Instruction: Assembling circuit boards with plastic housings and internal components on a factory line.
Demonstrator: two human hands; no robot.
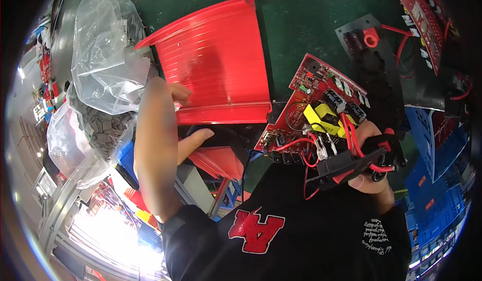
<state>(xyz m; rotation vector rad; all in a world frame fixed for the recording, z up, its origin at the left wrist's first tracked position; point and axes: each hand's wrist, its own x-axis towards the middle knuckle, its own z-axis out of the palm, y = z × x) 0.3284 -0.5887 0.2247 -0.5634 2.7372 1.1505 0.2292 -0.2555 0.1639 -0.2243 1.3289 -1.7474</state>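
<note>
My right hand point(377, 184) grips a black end panel point(346, 166) with thick red wires joining it to a red circuit board point(311, 87). The board is tilted and carries yellow-wrapped transformers point(321, 120) and several small parts. Partly smeared, my left hand point(158, 130) is beside a red ribbed casing point(216, 60), its thumb and fingers apart. The fingertips overlap the casing's lower left; whether they touch it, I cannot tell. The casing is a curved shell, its inner side toward me.
Clear plastic bags point(105, 50) of small grey parts are at the left. On the green worktop point(296, 10), a dark plate point(351, 35) with a red ring lies at the back right, near another red circuit board point(422, 20). Blue bins point(427, 195) stand at the lower right.
</note>
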